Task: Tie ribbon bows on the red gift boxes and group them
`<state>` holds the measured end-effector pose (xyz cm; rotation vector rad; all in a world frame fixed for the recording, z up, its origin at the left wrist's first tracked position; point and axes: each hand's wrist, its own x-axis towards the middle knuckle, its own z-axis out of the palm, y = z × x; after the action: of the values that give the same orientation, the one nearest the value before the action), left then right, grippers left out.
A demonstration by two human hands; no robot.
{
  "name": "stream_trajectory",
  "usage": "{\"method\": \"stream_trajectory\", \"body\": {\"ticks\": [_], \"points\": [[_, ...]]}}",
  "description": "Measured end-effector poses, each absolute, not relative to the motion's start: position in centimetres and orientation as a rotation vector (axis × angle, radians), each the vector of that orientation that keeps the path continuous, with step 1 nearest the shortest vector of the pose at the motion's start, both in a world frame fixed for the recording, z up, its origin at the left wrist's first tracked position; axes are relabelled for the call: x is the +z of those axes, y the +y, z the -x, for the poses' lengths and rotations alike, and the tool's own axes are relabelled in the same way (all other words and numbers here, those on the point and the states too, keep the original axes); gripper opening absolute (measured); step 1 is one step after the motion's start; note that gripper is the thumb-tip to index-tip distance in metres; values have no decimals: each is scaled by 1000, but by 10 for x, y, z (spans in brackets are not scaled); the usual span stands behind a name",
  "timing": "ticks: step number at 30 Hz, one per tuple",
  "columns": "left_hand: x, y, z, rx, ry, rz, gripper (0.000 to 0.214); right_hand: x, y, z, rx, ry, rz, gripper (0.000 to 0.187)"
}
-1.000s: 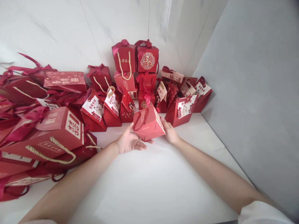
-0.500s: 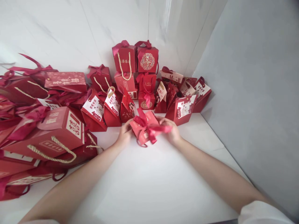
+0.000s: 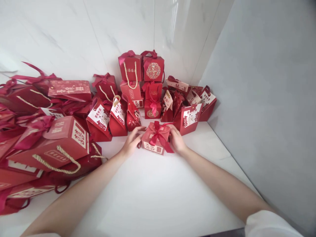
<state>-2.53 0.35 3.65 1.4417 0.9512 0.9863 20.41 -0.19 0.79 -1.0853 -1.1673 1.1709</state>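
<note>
White, grey-veined wall tiles (image 3: 66, 36) fill the top of the frame, a plain grey panel (image 3: 266, 85) closes off the right side, and a smooth white surface (image 3: 153, 197) spreads across the lower middle. Just below the centre of the frame sits a small ribboned box (image 3: 151, 135), upright, its dark red bow on top and a cream label facing the bottom edge. The right hand (image 3: 177, 140) grasps this box at its right side with bent fingers. The left hand (image 3: 131, 142) is at the box's left side, fingers half curled near a dark red cord; whether it grips or merely touches, I cannot tell. Behind, at upper centre, stand stacked boxes (image 3: 153, 69) in two columns, the top left one with a gold rope handle (image 3: 130, 86). Pouches with white labels (image 3: 191, 116) flank the columns on both sides. Along the left edge lies a heaped pile of red boxes (image 3: 49, 144) with bows and cords. At lower right shows a white sleeve (image 3: 268, 224).
</note>
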Motion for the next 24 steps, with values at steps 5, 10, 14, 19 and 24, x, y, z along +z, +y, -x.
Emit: {"method": "stream_trajectory", "body": {"ticks": [5, 10, 14, 19, 24], "points": [[40, 4, 29, 755, 924, -1567, 51, 14, -10, -202, 1014, -1192, 1098, 40], [40, 2, 24, 658, 1171, -1900, 22, 18, -21, -199, 755, -1305, 1111, 40], [53, -1, 22, 602, 1338, -1971, 15, 24, -25, -201, 672, -1408, 1291, 42], [100, 0, 35, 404, 1410, -2048, 4, 56, -18, -226, 794, -1560, 1396, 50], [165, -6, 54, 25, 1148, -1985, 19, 124, -26, -273, 1265, -2072, 1323, 37]]}}
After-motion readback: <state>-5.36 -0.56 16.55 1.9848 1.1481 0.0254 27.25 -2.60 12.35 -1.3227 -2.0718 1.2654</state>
